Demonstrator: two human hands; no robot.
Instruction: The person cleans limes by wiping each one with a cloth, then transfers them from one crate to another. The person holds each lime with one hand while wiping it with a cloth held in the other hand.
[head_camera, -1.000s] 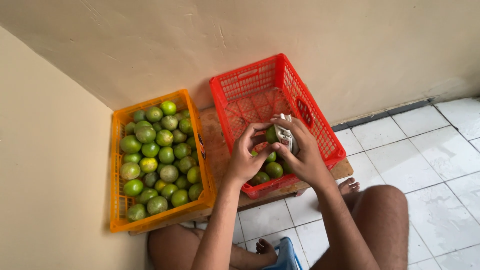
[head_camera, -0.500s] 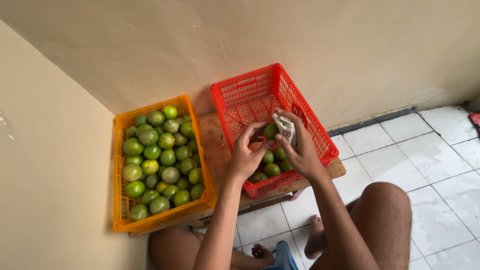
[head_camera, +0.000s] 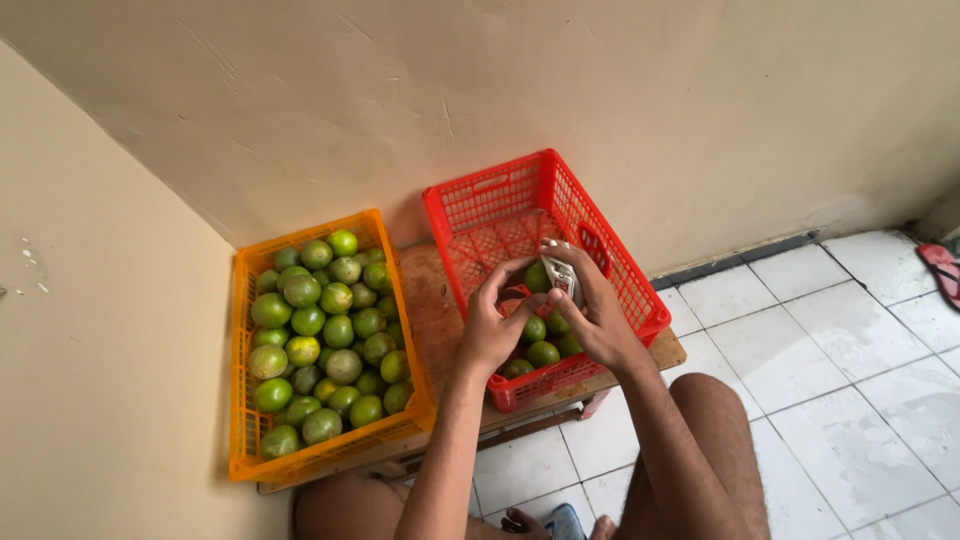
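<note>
Both hands met over the red plastic crate (head_camera: 600, 250): the left hand (head_camera: 495, 325) cradled a round green citrus fruit (head_camera: 538, 277) while the right hand (head_camera: 597, 318) pinched a pale cloth (head_camera: 562, 275) against it.

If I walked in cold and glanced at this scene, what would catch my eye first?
Probably the orange crate on the left, packed with green citrus fruits. Next, the red crate beside it on a low wooden platform, holding only a few fruits at its near end. Above that crate, the left hand and right hand meet around one green fruit and a pale cloth or wrapper.
</note>
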